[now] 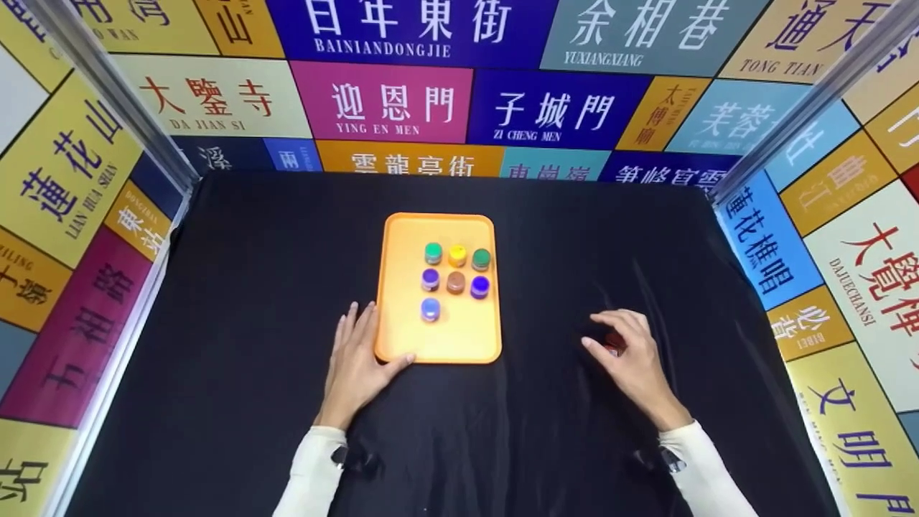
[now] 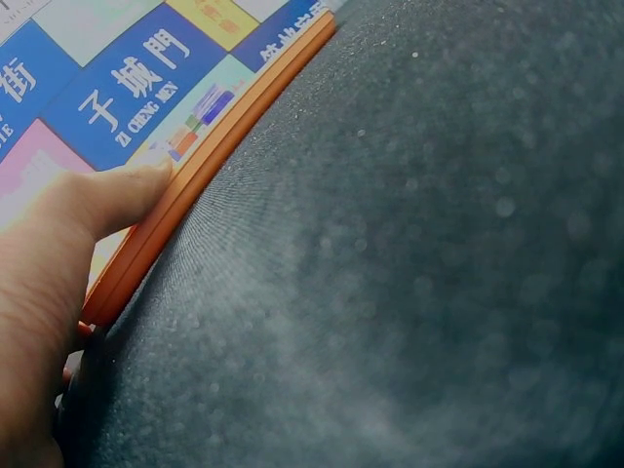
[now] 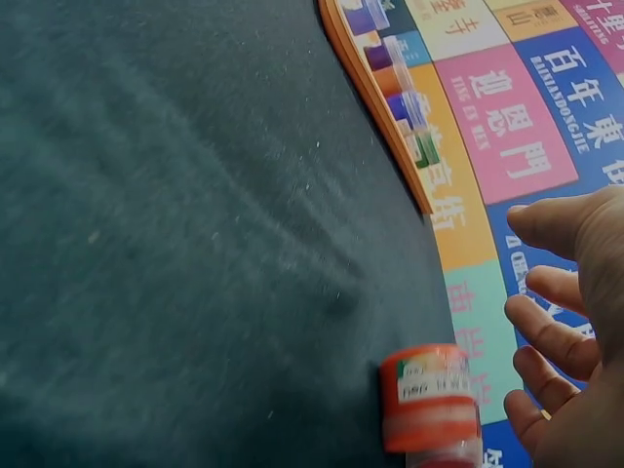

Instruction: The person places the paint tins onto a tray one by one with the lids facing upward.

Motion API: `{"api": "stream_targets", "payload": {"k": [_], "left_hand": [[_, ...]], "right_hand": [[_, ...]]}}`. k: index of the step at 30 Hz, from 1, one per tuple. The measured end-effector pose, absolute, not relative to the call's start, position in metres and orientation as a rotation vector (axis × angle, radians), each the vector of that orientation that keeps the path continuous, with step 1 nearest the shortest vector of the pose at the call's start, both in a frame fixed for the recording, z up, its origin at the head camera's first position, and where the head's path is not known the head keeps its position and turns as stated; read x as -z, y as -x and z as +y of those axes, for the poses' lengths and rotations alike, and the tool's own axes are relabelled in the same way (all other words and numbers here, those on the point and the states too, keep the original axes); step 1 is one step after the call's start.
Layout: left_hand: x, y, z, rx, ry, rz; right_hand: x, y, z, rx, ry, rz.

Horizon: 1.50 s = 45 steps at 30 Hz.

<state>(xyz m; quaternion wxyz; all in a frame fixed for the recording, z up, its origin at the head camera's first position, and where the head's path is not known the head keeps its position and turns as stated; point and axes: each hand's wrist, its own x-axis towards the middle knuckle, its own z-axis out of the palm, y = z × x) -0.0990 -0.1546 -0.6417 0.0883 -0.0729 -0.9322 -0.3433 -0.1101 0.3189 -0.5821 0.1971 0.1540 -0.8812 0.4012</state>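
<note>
An orange tray (image 1: 459, 345) lies on the black cloth, with several small paint jars standing on it in green, yellow, purple, brown and blue. My left hand (image 1: 357, 359) holds the tray's near left corner, thumb over the near rim and fingers along the left side. In the left wrist view the thumb (image 2: 136, 195) overlaps the tray's edge (image 2: 195, 180). Off to the tray's right, my right hand (image 1: 632, 352) is around a red paint jar (image 1: 614, 343), mostly hidden in the head view. The right wrist view shows this jar (image 3: 429, 395) apart from the loosely bent fingers (image 3: 551, 331).
Black cloth (image 1: 273, 273) covers the table. Printed panels with Chinese place names (image 1: 380, 100) wall in the back and both sides, with metal posts (image 1: 129, 86) at the corners. On the tray, the jars stand in rough rows toward its right side.
</note>
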Motion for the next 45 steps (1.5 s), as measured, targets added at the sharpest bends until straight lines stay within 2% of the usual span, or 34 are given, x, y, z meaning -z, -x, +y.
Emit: {"api": "stream_targets", "payload": {"k": [22, 45], "left_hand": [[0.642, 0.101, -0.154, 0.991, 0.225, -2.776], [0.642, 0.1, -0.153, 1.003, 0.219, -2.778]], "right_hand": [[0.6, 0.079, 0.343, -1.107, -0.315, -2.437], [0.615, 0.066, 0.352, -1.039, -0.344, -2.443]]}}
